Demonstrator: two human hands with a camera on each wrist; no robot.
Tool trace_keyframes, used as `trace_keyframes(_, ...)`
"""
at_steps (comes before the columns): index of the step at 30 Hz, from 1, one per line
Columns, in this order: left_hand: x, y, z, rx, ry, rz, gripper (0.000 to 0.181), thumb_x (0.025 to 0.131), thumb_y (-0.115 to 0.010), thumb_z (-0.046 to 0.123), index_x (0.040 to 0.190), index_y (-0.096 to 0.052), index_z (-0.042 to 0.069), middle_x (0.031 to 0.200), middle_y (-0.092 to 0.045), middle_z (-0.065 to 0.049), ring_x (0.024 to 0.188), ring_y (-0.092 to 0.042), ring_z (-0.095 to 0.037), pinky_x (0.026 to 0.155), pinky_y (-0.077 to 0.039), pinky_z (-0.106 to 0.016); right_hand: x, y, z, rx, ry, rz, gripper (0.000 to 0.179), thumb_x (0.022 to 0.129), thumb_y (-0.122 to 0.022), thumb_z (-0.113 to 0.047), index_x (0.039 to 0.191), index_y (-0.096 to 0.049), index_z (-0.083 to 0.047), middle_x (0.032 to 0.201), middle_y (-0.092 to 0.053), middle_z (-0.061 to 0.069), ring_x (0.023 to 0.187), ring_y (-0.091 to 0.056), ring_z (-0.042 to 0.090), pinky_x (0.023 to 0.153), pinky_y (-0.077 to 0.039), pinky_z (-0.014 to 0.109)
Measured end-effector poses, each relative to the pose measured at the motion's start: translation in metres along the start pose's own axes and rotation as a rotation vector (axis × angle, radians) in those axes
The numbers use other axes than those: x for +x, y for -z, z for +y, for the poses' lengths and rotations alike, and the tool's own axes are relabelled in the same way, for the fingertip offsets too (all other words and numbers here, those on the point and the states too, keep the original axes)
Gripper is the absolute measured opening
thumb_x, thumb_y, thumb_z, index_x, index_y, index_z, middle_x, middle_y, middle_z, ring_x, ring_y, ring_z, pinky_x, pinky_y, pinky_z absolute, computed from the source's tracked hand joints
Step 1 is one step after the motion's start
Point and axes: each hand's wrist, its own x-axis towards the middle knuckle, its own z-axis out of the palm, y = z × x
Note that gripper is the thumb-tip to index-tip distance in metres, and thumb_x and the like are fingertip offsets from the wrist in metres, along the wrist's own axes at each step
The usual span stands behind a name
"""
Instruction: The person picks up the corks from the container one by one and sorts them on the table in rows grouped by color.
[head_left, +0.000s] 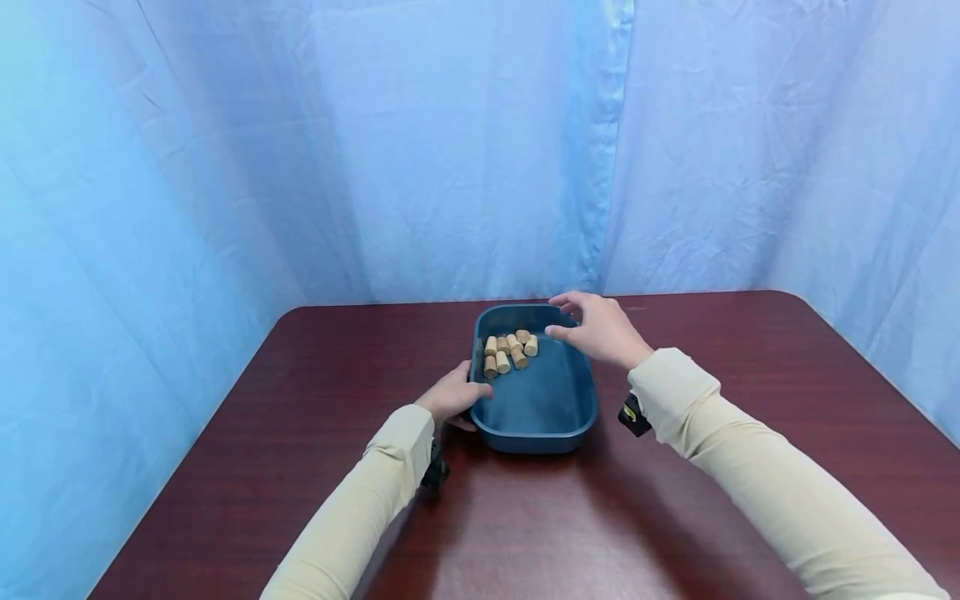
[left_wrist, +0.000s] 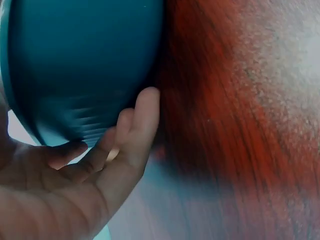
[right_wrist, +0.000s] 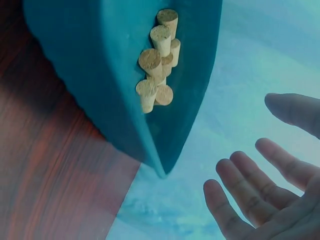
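A deep blue rectangular tub [head_left: 538, 407] with rounded corners is on the table in front of me. Several cork stoppers [head_left: 502, 362] lie loose in its left and far part; the right wrist view shows their tapered shape. At the tub's left side, my left hand [head_left: 448, 395] grips the wall, thumb over the rim and fingers along the outside. In the left wrist view those fingers [left_wrist: 147, 110] lie against the tub's outer wall. My right hand [head_left: 603, 330] hovers at the far right rim, fingers spread and holding nothing.
The dark red wooden table [head_left: 300, 433] has rounded far corners. Light blue curtains [head_left: 465, 150] hang behind it and at both sides. Small black devices sit at both wrists, one [head_left: 634, 415] below the right cuff.
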Motion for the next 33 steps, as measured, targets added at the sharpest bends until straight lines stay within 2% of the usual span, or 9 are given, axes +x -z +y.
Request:
trace_keyframes(4, -0.002, 0.002, 0.002, -0.034, 0.020, -0.053, 0.076, 0.091, -0.058, 0.008, 0.159, -0.025, 0.006, 0.153, -0.039, -0.024, 0.123, -0.057, -0.041, 0.075, -0.060, -0.049, 0.007, -0.007, -0.005, -0.021, 0.004, -0.029, 0.051, 0.098, -0.067, -0.022, 0.144, -0.055, -0.004, 0.139, -0.055, 0.025, 0.127, -0.053, 0.041, 0.096, -0.050, 0.055)
trace_keyframes(10, 0.002, 0.005, 0.003, -0.051, 0.079, -0.099, 0.085, 0.086, -0.058, 0.006, 0.161, -0.019, 0.010, 0.151, -0.039, -0.023, 0.117, -0.059, -0.038, 0.075, -0.060, -0.048, 0.016, -0.017, -0.013, -0.009, 0.000, -0.067, 0.050, 0.097, -0.068, -0.022, 0.142, -0.056, -0.004, 0.138, -0.055, 0.025, 0.124, -0.054, 0.040, 0.097, -0.049, 0.054)
trace_keyframes(16, 0.002, 0.007, 0.001, -0.050, 0.078, -0.131, 0.089, 0.085, -0.055, 0.003, 0.163, -0.014, 0.012, 0.152, -0.038, -0.023, 0.116, -0.059, -0.037, 0.076, -0.060, -0.048, 0.023, -0.028, -0.016, 0.007, -0.025, -0.102, 0.050, 0.095, -0.070, -0.018, 0.141, -0.058, -0.002, 0.138, -0.055, 0.026, 0.126, -0.053, 0.041, 0.099, -0.048, 0.054)
trace_keyframes(23, 0.001, 0.006, 0.002, -0.026, 0.071, -0.118, 0.084, 0.083, -0.053, 0.004, 0.160, -0.020, 0.009, 0.148, -0.040, -0.021, 0.107, -0.061, -0.033, 0.074, -0.060, -0.046, 0.035, -0.040, -0.017, 0.026, -0.052, -0.154, 0.048, 0.094, -0.070, -0.017, 0.139, -0.060, -0.003, 0.137, -0.056, 0.025, 0.124, -0.055, 0.039, 0.097, -0.050, 0.051)
trace_keyframes(30, 0.001, 0.005, 0.002, -0.007, 0.075, -0.109, 0.079, 0.083, -0.052, 0.005, 0.158, -0.025, 0.010, 0.151, -0.026, -0.018, 0.102, -0.061, -0.031, 0.072, -0.061, -0.043, 0.045, -0.057, -0.019, -0.004, -0.096, -0.192, 0.048, 0.094, -0.072, -0.020, 0.137, -0.063, -0.004, 0.129, -0.060, 0.022, 0.113, -0.059, 0.035, 0.094, -0.052, 0.049)
trace_keyframes(33, 0.001, 0.004, 0.002, 0.002, 0.076, -0.101, 0.078, 0.083, -0.051, 0.006, 0.157, -0.025, 0.009, 0.149, -0.027, -0.018, 0.101, -0.061, -0.031, 0.070, -0.061, -0.041, 0.048, -0.064, -0.020, -0.001, -0.118, -0.209, 0.046, 0.094, -0.072, -0.019, 0.137, -0.063, -0.004, 0.129, -0.060, 0.022, 0.108, -0.062, 0.034, 0.092, -0.053, 0.047)
